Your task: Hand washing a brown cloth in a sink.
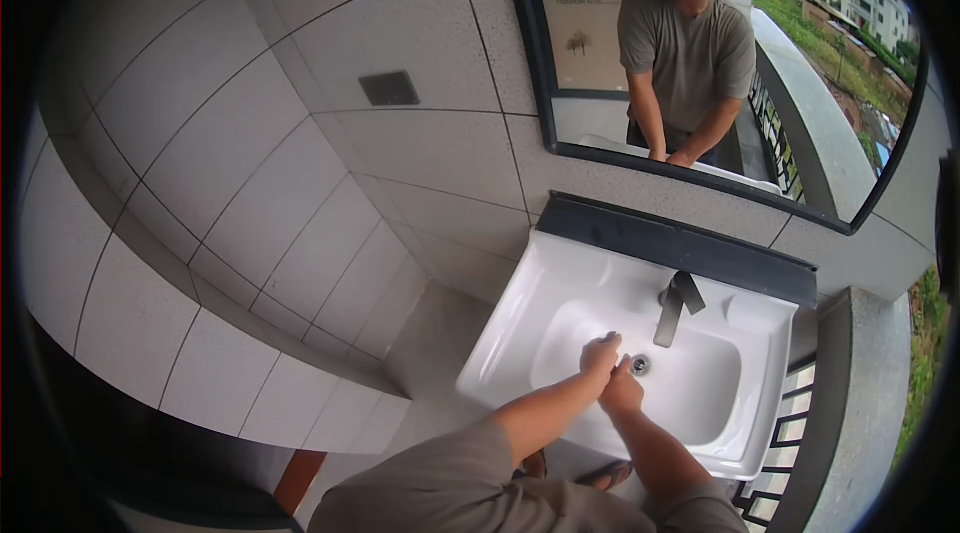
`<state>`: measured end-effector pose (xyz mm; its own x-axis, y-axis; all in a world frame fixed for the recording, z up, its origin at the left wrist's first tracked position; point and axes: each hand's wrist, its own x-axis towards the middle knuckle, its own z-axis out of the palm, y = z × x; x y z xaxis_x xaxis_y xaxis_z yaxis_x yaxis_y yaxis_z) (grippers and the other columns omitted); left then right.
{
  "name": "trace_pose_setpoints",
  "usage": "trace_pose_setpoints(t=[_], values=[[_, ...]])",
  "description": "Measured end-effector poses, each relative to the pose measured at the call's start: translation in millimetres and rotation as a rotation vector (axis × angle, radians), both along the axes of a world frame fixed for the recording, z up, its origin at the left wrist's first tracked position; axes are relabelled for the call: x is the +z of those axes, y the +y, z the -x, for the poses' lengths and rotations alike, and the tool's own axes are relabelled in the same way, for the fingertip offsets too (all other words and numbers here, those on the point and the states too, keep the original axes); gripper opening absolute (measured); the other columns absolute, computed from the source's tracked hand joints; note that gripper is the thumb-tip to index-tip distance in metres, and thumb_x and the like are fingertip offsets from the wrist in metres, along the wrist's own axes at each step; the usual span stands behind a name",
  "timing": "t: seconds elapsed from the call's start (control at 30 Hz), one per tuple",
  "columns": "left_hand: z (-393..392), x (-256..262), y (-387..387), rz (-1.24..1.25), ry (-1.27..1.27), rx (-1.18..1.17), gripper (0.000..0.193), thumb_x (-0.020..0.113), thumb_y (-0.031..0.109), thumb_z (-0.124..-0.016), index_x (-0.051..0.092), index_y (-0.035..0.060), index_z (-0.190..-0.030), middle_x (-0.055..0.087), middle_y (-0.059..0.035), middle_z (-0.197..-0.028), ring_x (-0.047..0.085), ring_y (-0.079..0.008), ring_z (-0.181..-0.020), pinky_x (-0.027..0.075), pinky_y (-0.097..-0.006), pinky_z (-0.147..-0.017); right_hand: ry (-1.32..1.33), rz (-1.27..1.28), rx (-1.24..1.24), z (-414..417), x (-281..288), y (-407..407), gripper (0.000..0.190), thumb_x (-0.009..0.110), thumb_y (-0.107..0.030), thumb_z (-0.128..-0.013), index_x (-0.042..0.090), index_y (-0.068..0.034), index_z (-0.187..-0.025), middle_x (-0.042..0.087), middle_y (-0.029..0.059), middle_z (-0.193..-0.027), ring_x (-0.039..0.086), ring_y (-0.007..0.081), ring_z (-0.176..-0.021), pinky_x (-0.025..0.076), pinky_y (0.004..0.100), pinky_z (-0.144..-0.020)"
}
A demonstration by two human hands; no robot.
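Over a white ceramic washbasin [491,353], my left hand [601,356] and my right hand [622,389] are close together, touching or nearly so, with fingers curled. Whether anything lies between them cannot be made out. Just right of the hands is the round metal drain [639,365]. A dark grey faucet [673,311] rises from the back of the basin, its spout pointing towards the bowl. No stream of water can be seen from it.
A dark-framed mirror [697,75] hangs above the basin and reflects a person. Behind the basin runs a dark backsplash [667,244]. A ledge [862,398] and metal railing [787,432] stand at right, a tiled half wall [217,368] at left.
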<state>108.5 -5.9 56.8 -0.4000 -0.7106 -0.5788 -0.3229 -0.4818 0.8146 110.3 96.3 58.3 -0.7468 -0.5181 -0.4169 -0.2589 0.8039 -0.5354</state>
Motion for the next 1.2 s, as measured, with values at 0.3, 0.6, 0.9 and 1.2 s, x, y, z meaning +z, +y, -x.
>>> trace_pose_setpoints(t=[0.3,0.6,0.9,1.2], values=[[-21,102,-20,-0.517,0.414,-0.207,0.038,0.078,0.027,-0.093,0.057,0.0113,-0.066,0.055,-0.0033,-0.062,0.059,-0.019,-0.061,0.048,-0.0317,-0.061,-0.354,0.73,0.202,24,92,60,0.113,0.091,-0.047,-0.081,0.026,0.0,-0.161,0.055,0.0225,-0.142,0.053,0.0322,-0.138,0.043,0.0433,-0.115],[-14,261,-27,-0.589,1.28,-0.812,0.025,0.056,0.021,-0.102,0.071,0.0055,-0.114,0.053,-0.0044,-0.06,0.065,-0.0287,-0.077,0.054,-0.0494,-0.088,-1.906,1.214,0.683,34,158,38,0.11,0.053,-0.08,-0.093,0.044,0.017,-0.145,0.066,0.0318,-0.128,0.064,0.0473,-0.124,0.058,0.051,-0.096],[-25,345,-12,-0.874,1.578,-1.467,0.037,0.061,0.009,-0.093,0.068,-0.0078,-0.125,0.054,-0.0091,-0.055,0.064,-0.0298,-0.058,0.06,-0.0504,-0.068,-1.892,1.564,0.677,-54,282,25,0.11,0.079,-0.023,-0.089,0.005,-0.014,-0.169,0.033,0.0313,-0.162,0.046,0.0553,-0.138,0.065,0.0563,-0.079],[-35,329,-54,-0.298,0.896,-1.325,0.046,0.05,0.005,-0.095,0.057,-0.0131,-0.137,0.049,-0.0037,-0.051,0.061,-0.0241,-0.055,0.059,-0.0448,-0.071,-1.336,0.937,0.104,-15,282,35,0.032,0.076,-0.015,-0.085,0.059,0.0,-0.108,0.051,0.0042,-0.055,0.044,0.0151,-0.039,0.05,0.0362,-0.05]])
